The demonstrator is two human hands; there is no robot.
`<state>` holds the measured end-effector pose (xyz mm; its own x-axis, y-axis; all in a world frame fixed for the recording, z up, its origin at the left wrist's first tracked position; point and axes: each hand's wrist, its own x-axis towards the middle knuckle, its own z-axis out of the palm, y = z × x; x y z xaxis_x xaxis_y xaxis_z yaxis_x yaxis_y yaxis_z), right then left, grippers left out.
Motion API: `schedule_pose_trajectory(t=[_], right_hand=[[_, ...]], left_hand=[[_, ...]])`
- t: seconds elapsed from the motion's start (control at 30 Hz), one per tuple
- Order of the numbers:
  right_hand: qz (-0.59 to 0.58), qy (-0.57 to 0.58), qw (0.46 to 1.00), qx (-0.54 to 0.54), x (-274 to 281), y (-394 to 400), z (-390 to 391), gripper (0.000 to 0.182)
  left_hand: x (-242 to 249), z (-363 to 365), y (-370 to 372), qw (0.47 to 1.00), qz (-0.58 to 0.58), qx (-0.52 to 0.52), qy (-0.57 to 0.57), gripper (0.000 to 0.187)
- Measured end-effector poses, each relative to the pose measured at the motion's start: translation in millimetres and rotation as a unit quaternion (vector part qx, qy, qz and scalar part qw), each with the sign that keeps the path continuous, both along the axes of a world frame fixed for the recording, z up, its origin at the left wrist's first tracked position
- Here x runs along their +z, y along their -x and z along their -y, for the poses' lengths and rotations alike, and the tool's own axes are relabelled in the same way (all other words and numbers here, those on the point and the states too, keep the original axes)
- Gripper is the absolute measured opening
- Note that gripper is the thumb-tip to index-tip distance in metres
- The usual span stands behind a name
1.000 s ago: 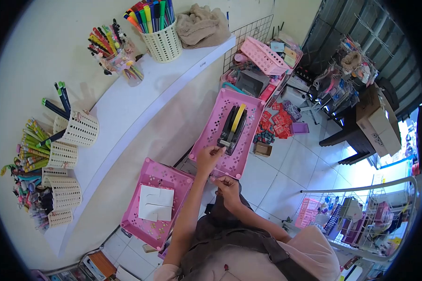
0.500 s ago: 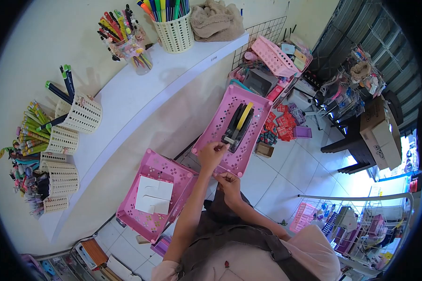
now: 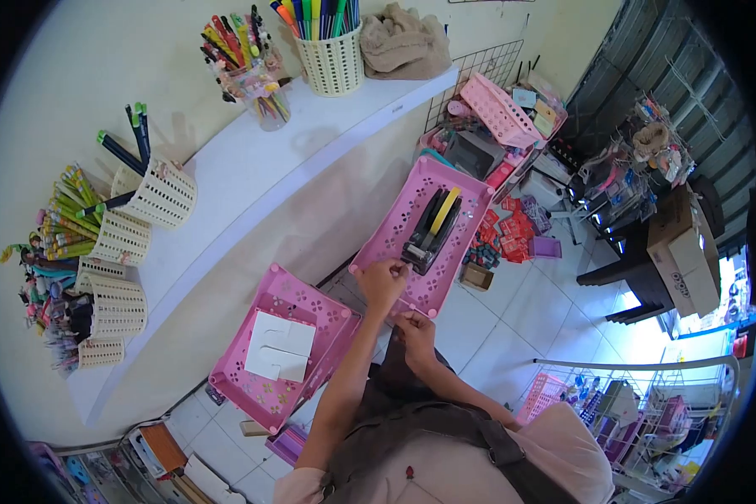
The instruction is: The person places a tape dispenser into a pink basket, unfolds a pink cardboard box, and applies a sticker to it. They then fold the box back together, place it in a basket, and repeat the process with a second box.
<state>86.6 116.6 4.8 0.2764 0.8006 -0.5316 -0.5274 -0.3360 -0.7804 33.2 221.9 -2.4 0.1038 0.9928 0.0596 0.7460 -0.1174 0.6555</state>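
My left hand (image 3: 383, 284) is closed in a pinch at the near end of a black tape dispenser (image 3: 429, 238) with a yellow roll. The dispenser lies in a pink perforated tray (image 3: 379, 223) in front of me. Just below, by the tray's near edge, my right hand (image 3: 417, 338) is also pinched, its fingertips apart from the left hand's. Whatever thin thing may be between the fingers of either hand is too small to make out. A second pink tray (image 3: 266, 405) to the left holds white card pieces (image 3: 279, 346).
A curved white shelf (image 3: 235, 181) along the wall carries cream baskets (image 3: 332, 71) of pens and pencils. Red packets (image 3: 517, 231) and a small cardboard box (image 3: 477, 277) lie on the tiled floor. A wire rack (image 3: 638, 365) stands at lower right.
The whole view has shifted slightly, so the shelf and trays appear further right and lower. Both hands stay pinched near the dispenser, with little movement relative to the tray.
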Motion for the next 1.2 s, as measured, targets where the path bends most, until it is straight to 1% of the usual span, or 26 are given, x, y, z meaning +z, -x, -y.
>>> schedule_pose_trajectory(t=[0.07,0.1,0.17,0.2,0.27,0.3,0.33,0.37,0.4,0.47,0.5,0.57,0.6,0.67,0.7,0.73,0.77,0.8,0.9,0.93,0.97,1.03,1.07,1.13,1.17,1.2], right_hand=[[-0.001,0.006,1.000,0.007,1.4,-2.1,4.2,0.010],[-0.005,0.002,1.000,0.009,2.8,-3.1,1.6,0.011],[-0.001,-0.021,0.999,0.035,8.3,-4.5,2.2,0.011],[0.005,-0.037,0.997,0.063,11.7,-4.4,4.9,0.011],[-0.002,-0.057,0.994,0.097,18.8,-4.1,5.2,0.012],[-0.007,-0.078,0.989,0.127,23.8,-3.6,5.0,0.012],[-0.011,-0.073,0.987,0.142,32.6,-3.1,5.0,0.012],[-0.004,-0.088,0.978,0.189,43.8,-2.7,3.4,0.012],[0.000,-0.106,0.966,0.238,50.8,-1.4,-0.1,0.013],[-0.006,-0.114,0.944,0.309,55.8,-0.3,-8.0,0.013],[0.003,-0.109,0.922,0.370,60.7,1.9,-12.6,0.013],[0.040,-0.108,0.873,0.475,61.5,9.9,-22.1,0.013],[0.037,-0.107,0.864,0.490,59.5,17.1,-26.4,0.013],[0.059,-0.129,0.811,0.567,57.2,33.7,-33.7,0.016],[0.057,-0.129,0.803,0.580,58.8,43.6,-36.9,0.016],[0.082,-0.120,0.782,0.606,60.8,55.0,-40.1,0.017],[0.107,-0.112,0.761,0.630,62.2,64.3,-41.1,0.019],[0.106,-0.114,0.753,0.639,57.1,72.4,-41.7,0.019],[0.138,-0.152,0.735,0.646,26.9,90.5,-44.1,0.022],[0.180,-0.180,0.729,0.635,20.4,93.7,-44.9,0.022],[0.221,-0.208,0.722,0.621,14.4,96.2,-46.1,0.022],[0.231,-0.242,0.716,0.612,7.3,96.9,-47.5,0.021],[0.241,-0.275,0.713,0.599,4.2,97.0,-48.0,0.021],[0.234,-0.275,0.716,0.597,-2.3,98.2,-48.9,0.020],[0.227,-0.276,0.723,0.592,-4.6,98.1,-49.4,0.019],[0.227,-0.276,0.723,0.591,-4.0,98.5,-49.7,0.019]], left_hand=[[10.9,2.1,1.4,0.996,0.069,0.027,0.042,0.022],[10.9,2.2,2.7,0.996,0.069,0.028,0.039,0.022],[10.8,2.2,8.8,0.972,0.231,0.001,0.042,0.021],[13.4,3.0,13.6,0.973,0.228,0.005,0.041,0.021],[15.9,10.5,26.3,0.933,0.358,0.038,0.002,0.017],[26.2,17.4,34.0,0.933,0.357,0.053,0.001,0.017],[43.6,26.1,42.7,0.910,0.408,0.068,-0.007,0.015],[57.1,34.3,52.8,0.885,0.458,0.086,-0.018,0.013],[64.4,43.7,64.9,0.884,0.454,0.107,-0.028,0.013],[71.6,67.7,89.0,0.894,0.400,0.148,-0.138,0.013],[71.3,79.2,101.9,0.892,0.394,0.169,-0.145,0.013],[71.2,102.4,128.2,0.900,0.336,0.185,-0.206,0.014],[71.5,113.0,139.1,0.897,0.332,0.202,-0.210,0.014],[72.1,133.7,159.3,0.917,0.227,0.238,-0.225,0.016],[67.6,141.5,169.9,0.928,0.176,0.254,-0.210,0.019],[63.3,147.0,176.2,0.924,0.173,0.267,-0.212,0.019],[59.5,150.9,181.6,0.928,0.129,0.281,-0.209,0.020],[55.4,153.7,187.1,0.930,0.085,0.293,-0.206,0.021],[34.2,155.1,198.4,0.935,0.096,0.286,-0.187,0.031],[33.1,154.2,199.9,0.942,0.092,0.274,-0.174,0.037],[32.2,154.0,201.2,0.940,0.091,0.277,-0.176,0.037],[37.5,154.3,199.6,0.960,0.007,0.245,-0.137,0.050],[36.7,154.1,200.6,0.959,0.009,0.249,-0.136,0.050],[34.1,153.2,202.6,0.967,-0.022,0.228,-0.114,0.058],[30.9,152.9,203.3,0.967,-0.022,0.228,-0.114,0.058],[28.1,151.6,203.8,0.968,0.010,0.218,-0.122,0.060]])
